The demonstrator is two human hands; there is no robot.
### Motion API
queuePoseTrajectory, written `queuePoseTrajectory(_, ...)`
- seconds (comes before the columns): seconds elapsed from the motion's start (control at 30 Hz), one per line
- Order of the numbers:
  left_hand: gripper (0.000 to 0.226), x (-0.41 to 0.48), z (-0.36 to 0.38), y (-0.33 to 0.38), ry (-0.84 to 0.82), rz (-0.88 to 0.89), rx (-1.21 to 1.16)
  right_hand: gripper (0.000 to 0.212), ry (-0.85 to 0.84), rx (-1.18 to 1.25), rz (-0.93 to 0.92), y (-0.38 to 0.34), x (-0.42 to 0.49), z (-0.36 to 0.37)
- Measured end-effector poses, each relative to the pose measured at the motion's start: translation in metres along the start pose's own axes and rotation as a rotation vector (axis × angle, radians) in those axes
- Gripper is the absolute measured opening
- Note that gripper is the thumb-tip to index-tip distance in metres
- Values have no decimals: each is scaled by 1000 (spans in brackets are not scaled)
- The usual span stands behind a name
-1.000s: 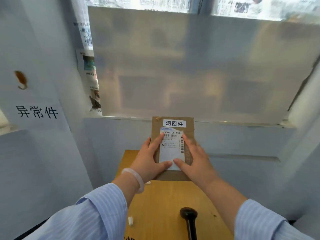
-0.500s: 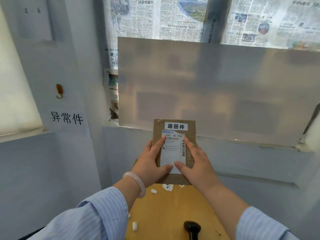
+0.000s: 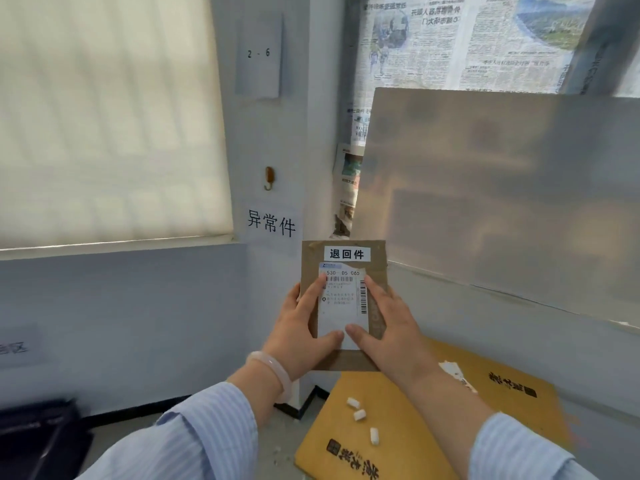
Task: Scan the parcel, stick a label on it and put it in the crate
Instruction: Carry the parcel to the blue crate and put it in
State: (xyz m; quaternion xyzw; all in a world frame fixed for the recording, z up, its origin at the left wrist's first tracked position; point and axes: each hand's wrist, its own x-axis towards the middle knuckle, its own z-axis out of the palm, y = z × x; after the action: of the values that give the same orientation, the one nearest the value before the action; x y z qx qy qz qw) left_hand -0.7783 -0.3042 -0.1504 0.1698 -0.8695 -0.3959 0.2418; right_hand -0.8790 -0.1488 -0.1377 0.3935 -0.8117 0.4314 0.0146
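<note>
Head camera looks forward and down, close over the forearms.

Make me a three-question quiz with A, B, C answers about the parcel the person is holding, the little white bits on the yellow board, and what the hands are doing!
1. Where is the parcel?
A. lying flat on the floor
B. held up above the yellow board
C. hanging from the wall hook

2. How many little white bits lie together on the bare part of the yellow board?
A. three
B. one
C. seven

3. What are the hands doing?
A. both are empty
B. only one touches the parcel
C. the left hand and the right hand both grip the parcel

Answers:
1 B, the parcel is raised in the hands with the board below it.
2 A, three small white pieces show there.
3 C, fingers of both hands press on the white shipping label.
</note>
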Motion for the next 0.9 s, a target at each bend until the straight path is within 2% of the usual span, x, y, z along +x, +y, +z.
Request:
queuePoseTrajectory(0.2, 90, -75, -133, -87, 95, -152, 90, 84, -190, 75, -46, -99, -13, 131)
queuePoseTrajectory(0.47, 91, -195, -305, -183, 283, -331, 192, 84, -412, 167, -194, -247, -43, 300)
queuePoseTrajectory(0.77, 89, -293, -415, -251, 502, -480, 178, 86, -655, 234, -329, -361, -70, 427)
queuePoseTrajectory(0.9, 90, -311, -448, -287, 512, -581, 196, 96, -755, 292, -335, -381, -69, 479)
